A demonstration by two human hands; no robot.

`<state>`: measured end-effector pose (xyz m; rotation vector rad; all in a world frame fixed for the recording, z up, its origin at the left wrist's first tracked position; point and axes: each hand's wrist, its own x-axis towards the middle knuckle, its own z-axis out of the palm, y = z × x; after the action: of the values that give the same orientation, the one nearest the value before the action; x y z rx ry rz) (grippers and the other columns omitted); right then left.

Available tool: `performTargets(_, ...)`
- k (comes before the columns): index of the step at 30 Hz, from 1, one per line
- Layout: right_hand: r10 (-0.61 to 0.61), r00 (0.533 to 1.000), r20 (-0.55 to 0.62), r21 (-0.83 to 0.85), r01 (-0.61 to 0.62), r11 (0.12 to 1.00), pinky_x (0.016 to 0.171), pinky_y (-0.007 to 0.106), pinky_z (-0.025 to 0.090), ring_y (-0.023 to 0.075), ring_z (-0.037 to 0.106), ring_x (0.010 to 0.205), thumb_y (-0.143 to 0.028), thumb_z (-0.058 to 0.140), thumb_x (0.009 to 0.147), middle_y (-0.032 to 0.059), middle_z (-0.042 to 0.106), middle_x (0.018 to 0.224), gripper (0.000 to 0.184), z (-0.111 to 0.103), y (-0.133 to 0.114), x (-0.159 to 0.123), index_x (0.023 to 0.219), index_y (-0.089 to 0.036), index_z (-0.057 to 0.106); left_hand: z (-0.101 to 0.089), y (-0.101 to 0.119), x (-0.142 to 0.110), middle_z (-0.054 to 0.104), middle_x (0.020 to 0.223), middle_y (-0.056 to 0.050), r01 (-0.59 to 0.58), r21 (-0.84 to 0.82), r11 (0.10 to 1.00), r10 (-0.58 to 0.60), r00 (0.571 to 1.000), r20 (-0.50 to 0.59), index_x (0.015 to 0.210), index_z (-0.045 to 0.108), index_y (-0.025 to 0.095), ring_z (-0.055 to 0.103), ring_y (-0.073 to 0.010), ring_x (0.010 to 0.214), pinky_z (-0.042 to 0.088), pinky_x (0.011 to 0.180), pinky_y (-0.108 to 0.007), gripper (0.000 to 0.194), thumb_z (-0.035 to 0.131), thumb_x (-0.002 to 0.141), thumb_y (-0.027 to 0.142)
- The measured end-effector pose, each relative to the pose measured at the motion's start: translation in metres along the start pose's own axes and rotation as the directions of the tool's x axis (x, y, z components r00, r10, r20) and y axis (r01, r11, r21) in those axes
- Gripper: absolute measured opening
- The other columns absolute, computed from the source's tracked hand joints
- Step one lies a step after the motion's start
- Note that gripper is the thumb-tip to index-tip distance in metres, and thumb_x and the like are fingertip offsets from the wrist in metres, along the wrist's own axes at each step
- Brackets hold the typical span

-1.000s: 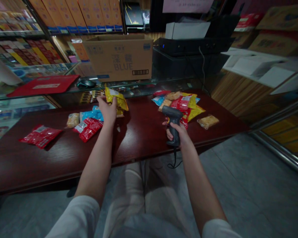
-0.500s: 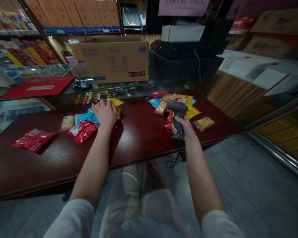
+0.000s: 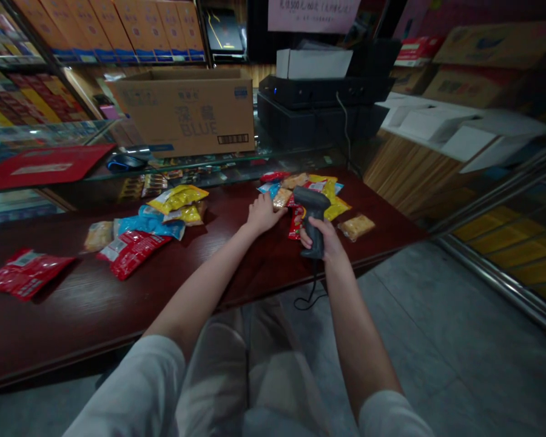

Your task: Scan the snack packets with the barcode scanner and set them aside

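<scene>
- Broadly, I see a dark red-brown table (image 3: pixel 195 267) spanning the head view, with packets gathered on it in two main clusters
- Beyond it stands a glass counter (image 3: pixel 218 175), where I make out a cardboard carton (image 3: pixel 164 124) printed BLUE and, to its right, a black machine (image 3: pixel 295 118)
- Left of the carton, I have a red sheet (image 3: pixel 45 167) lying flat on the glass
- Toward the table's left side sits the left cluster: yellow packets (image 3: pixel 179 199) beside blue packets (image 3: pixel 152 226), with a red packet (image 3: pixel 134 250) in front
- Right of centre I find the right pile (image 3: pixel 337 208), mixed yellow, red, blue and tan wrappers partly overlapping
- Far left, apart from both, lies a lone red packet (image 3: pixel 27 273)
- My right hand (image 3: pixel 325 237) is wrapped round the grip of a black scanner (image 3: pixel 312 200), its head raised before the right pile
- My left hand (image 3: pixel 261 215) is palm down by a tan packet (image 3: pixel 282 198) at the pile's left edge; its fingertips are unclear, so I cannot tell whether it grips
- Right of the scanner lies a lone tan packet (image 3: pixel 357 226)
- Smallest, I spot a mouse (image 3: pixel 125 162) beside the red sheet
</scene>
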<state>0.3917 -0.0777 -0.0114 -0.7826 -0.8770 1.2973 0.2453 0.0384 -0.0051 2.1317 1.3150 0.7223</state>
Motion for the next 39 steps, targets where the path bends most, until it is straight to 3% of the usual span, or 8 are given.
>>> performTargets(5, 0.000, 1.000, -0.007, 0.027, 0.000, 1.000, 0.033, 0.022, 0.033, 0.0040, 0.037, 0.038, -0.041, 0.070, 0.077, 0.0071, 0.074, 0.104, 0.038, -0.004, 0.004, 0.003, 0.108, -0.021, 0.060, 0.017, -0.001, 0.014, 0.054, 0.134, -0.028, 0.040, -0.105, 0.994, -0.046, 0.997, -0.055, 0.115, 0.057, 0.013, 0.045, -0.0473, 0.135, 0.029, 0.112, -0.061, 0.045, 0.072, 0.077, 0.031)
performTargets(10, 0.016, 0.999, 0.044, 0.030, -0.017, 0.999, 0.033, 0.023, 0.034, 0.0046, 0.039, 0.039, -0.039, 0.070, 0.079, 0.0072, 0.074, 0.106, 0.034, -0.008, 0.006, 0.003, 0.106, -0.021, 0.060, -0.002, -0.022, 0.016, 0.067, 0.100, -0.016, 0.186, -0.515, 0.837, -0.178, 0.982, 0.064, 0.078, 0.059, 0.020, 0.060, -0.0392, 0.116, 0.045, 0.102, -0.050, 0.024, 0.073, 0.066, 0.035)
performTargets(14, 0.042, 0.995, 0.087, 0.028, -0.045, 0.999, 0.035, 0.023, 0.037, 0.0047, 0.041, 0.041, -0.039, 0.068, 0.082, 0.0084, 0.074, 0.111, 0.033, -0.011, 0.004, 0.002, 0.108, -0.020, 0.062, -0.036, -0.043, -0.003, 0.071, 0.093, -0.010, 0.279, -0.675, 0.684, -0.212, 0.960, 0.182, 0.097, 0.062, 0.020, 0.070, -0.0267, 0.087, 0.055, 0.080, -0.042, 0.030, 0.058, 0.074, 0.038)
performTargets(17, 0.089, 0.988, 0.130, 0.046, -0.096, 0.994, 0.035, 0.022, 0.036, 0.0048, 0.042, 0.041, -0.043, 0.066, 0.083, 0.0099, 0.073, 0.118, 0.036, -0.006, 0.004, 0.006, 0.111, -0.020, 0.063, -0.066, -0.058, -0.024, 0.073, 0.097, -0.007, 0.340, -0.844, 0.415, -0.204, 0.939, 0.278, 0.109, 0.062, 0.021, 0.071, -0.0216, 0.086, 0.056, 0.080, -0.036, 0.037, 0.056, 0.074, 0.031)
performTargets(24, 0.180, 0.962, 0.207, 0.003, -0.184, 0.983, 0.036, 0.022, 0.035, 0.0042, 0.042, 0.042, -0.040, 0.066, 0.083, 0.0130, 0.072, 0.125, 0.036, 0.043, 0.018, 0.023, 0.112, -0.019, 0.062, -0.102, -0.085, -0.050, 0.073, 0.089, -0.008, 0.342, -0.927, 0.154, -0.248, 0.922, 0.299, 0.119, 0.060, 0.013, 0.070, -0.0193, 0.078, 0.056, 0.072, -0.031, 0.039, 0.047, 0.084, 0.026)
performTargets(28, 0.209, 0.949, 0.235, -0.073, -0.197, 0.978, 0.035, 0.021, 0.034, 0.0052, 0.043, 0.040, -0.041, 0.069, 0.083, 0.0103, 0.076, 0.103, 0.035, 0.056, 0.025, 0.021, 0.109, -0.018, 0.062, -0.102, -0.089, -0.050, 0.072, 0.093, -0.005, 0.310, -0.944, 0.114, -0.285, 0.920, 0.268, 0.122, 0.059, 0.019, 0.069, -0.0165, 0.079, 0.056, 0.076, -0.030, 0.037, 0.048, 0.096, 0.042)
performTargets(31, 0.257, 0.933, 0.253, -0.132, -0.230, 0.964, 0.034, 0.021, 0.034, 0.0061, 0.044, 0.038, -0.045, 0.074, 0.081, 0.0051, 0.074, 0.084, 0.037, 0.052, 0.027, 0.015, 0.103, -0.018, 0.062, -0.100, -0.086, -0.049, 0.073, 0.103, -0.006, 0.257, -0.962, 0.093, -0.282, 0.933, 0.223, 0.123, 0.059, 0.020, 0.071, -0.0174, 0.092, 0.056, 0.090, -0.035, 0.035, 0.046, 0.099, 0.042)
performTargets(39, 0.232, 0.936, 0.264, -0.107, -0.210, 0.972, 0.033, 0.020, 0.035, 0.0030, 0.045, 0.040, -0.044, 0.078, 0.080, 0.0045, 0.071, 0.101, 0.040, 0.050, 0.028, 0.011, 0.105, -0.018, 0.059, -0.098, -0.081, -0.051, 0.072, 0.120, -0.012, 0.253, -0.965, 0.069, -0.257, 0.939, 0.228, 0.135, 0.056, 0.016, 0.072, -0.0226, 0.103, 0.053, 0.101, -0.046, 0.046, 0.038, 0.097, 0.035)
